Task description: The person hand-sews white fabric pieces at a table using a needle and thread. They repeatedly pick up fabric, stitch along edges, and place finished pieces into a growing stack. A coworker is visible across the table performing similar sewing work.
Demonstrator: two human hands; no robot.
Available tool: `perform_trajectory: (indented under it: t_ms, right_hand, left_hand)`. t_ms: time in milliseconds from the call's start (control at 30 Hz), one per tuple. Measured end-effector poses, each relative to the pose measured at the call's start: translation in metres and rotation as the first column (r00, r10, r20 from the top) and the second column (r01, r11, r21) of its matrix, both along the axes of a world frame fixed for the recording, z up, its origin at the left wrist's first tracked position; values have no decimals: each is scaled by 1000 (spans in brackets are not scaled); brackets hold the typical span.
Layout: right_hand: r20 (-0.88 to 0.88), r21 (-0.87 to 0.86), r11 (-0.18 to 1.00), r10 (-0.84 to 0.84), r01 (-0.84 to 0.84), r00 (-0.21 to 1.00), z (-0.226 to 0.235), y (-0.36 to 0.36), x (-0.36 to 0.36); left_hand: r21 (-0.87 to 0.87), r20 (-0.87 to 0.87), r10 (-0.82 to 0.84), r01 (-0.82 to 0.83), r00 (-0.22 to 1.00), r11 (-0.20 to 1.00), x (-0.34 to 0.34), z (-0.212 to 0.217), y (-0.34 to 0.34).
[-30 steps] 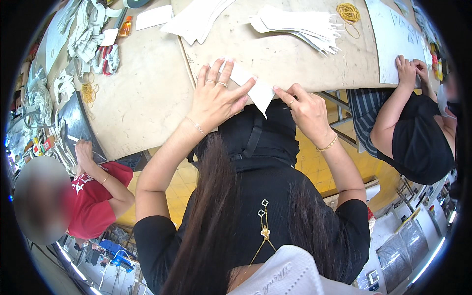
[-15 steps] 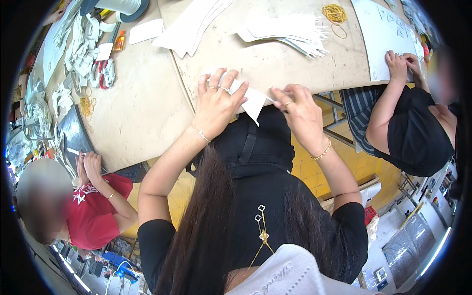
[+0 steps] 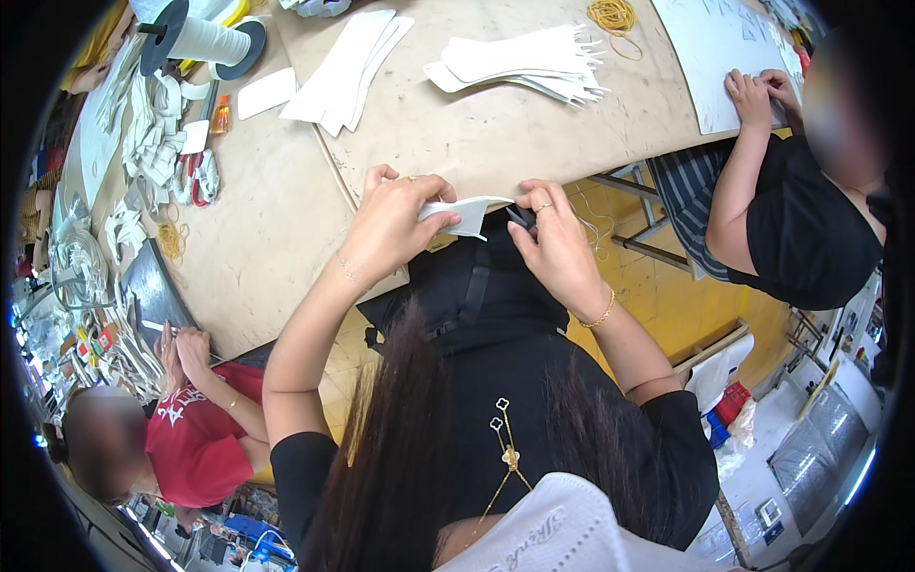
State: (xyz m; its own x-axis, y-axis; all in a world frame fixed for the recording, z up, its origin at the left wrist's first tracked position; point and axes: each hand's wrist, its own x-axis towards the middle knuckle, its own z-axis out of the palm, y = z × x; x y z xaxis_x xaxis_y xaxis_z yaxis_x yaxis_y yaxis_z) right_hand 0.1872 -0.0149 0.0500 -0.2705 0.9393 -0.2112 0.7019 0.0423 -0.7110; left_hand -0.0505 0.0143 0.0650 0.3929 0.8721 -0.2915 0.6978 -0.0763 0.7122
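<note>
Drawn back off the tabletop since the earlier frames, toward the body and the near table edge (image 3: 534, 181), carrying the white cut piece (image 3: 462, 212) along. Left hand (image 3: 396, 224) closed over the piece's left end, fingers curled on top, thumb beneath. Right hand (image 3: 553, 243) closed at the piece's right end, pinching something small and dark (image 3: 520, 217) against it; too small to tell what. White piece thus stretched between both hands, just over the table edge, above a black-clothed lap. Gold bracelet (image 3: 600, 313) on the right wrist.

Farther out on the beige tabletop: two stacks of white cut pieces, one of long strips (image 3: 348, 67) left of centre, one of fringed-end shapes (image 3: 519, 65) right of it, both well apart from the hands. One single white rounded rectangle (image 3: 267, 92) beside the strips. One small orange bottle (image 3: 220, 116) near it. One spool of white thread (image 3: 200, 40) lying on its side at the far left. One bundle of yellow rubber bands (image 3: 612, 15) at the far edge, another looser one (image 3: 172, 240) at the left. One large white sheet (image 3: 715, 48) at the far right, under two hands (image 3: 758, 95) of a person in black. Lower left, two more hands (image 3: 181, 348) of a person in red at the table. No containers with discernible contents.
</note>
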Motion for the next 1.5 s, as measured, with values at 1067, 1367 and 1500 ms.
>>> perform_trajectory:
  t_ms: [1067, 1367, 1500]
  right_hand:
    - [-194, 0, 991, -134, 137, 972, 1, 6, -9]
    - [-351, -118, 884, -464, 453, 814, 27, 43, 48]
    - [-565, -269, 923, -383, 275, 731, 58, 58, 52]
  left_hand:
    - [-211, 81, 182, -161, 980, 964, 7, 10, -15]
    - [-132, 341, 277, -245, 899, 960, 44, 18, 78]
    - [782, -101, 245, -75, 964, 618, 73, 14, 123]
